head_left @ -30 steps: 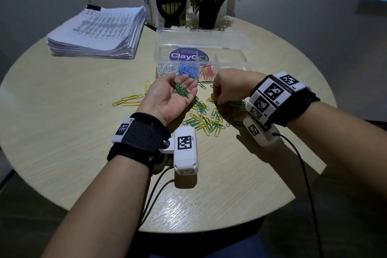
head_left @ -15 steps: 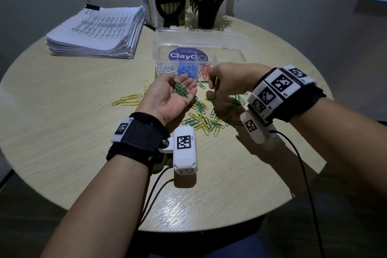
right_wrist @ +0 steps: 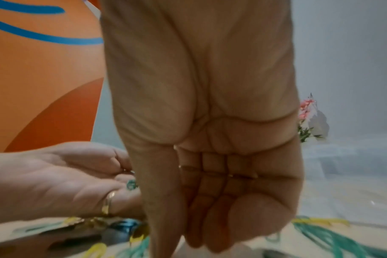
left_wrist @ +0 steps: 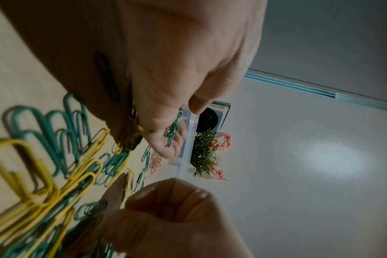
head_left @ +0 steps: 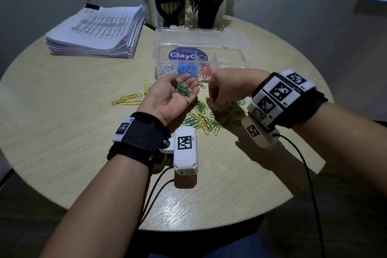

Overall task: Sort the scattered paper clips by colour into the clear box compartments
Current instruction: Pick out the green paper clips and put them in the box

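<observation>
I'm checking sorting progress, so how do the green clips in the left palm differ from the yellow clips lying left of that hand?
The green clips are bunched in the upturned left hand, off the table; the yellow clips lie flat on the table, spread side by side. Neither group is in the clear box yet.

The right hand [head_left: 225, 87] hides its own fingertips and part of the green and yellow clips [head_left: 204, 120] beneath. The right wrist view is blurred; whether its curled fingers [right_wrist: 212, 200] hold a clip cannot be told.
</observation>
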The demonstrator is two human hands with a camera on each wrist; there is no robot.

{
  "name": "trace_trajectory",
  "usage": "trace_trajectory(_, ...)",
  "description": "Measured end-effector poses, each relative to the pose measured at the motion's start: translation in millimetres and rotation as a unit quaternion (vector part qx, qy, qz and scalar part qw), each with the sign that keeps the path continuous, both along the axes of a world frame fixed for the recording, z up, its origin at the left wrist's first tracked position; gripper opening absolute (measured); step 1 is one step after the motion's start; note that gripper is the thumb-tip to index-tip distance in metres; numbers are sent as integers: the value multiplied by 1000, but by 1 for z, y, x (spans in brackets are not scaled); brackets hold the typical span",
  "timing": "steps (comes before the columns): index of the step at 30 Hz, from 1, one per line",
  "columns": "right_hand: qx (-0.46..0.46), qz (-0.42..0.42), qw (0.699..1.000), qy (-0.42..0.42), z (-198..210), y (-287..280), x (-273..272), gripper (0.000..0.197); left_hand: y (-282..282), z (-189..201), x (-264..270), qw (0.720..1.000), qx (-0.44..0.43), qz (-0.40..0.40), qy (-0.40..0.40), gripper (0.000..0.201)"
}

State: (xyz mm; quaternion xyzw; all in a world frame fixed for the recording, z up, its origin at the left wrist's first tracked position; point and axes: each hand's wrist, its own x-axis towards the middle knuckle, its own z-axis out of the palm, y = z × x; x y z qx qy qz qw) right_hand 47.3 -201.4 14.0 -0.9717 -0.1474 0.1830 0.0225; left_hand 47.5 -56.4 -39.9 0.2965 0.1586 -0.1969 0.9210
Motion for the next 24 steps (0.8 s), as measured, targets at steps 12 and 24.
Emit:
trace_trajectory(12, -13, 25, 1000, -12, -2, -8, -2, 8, 1, 0, 1, 1000, 3, 11, 2, 36)
trace_trajectory(24, -4, 27, 1000, 5, -11, -6, 1, 8, 11, 1, 6, 999, -20, 41, -2, 36)
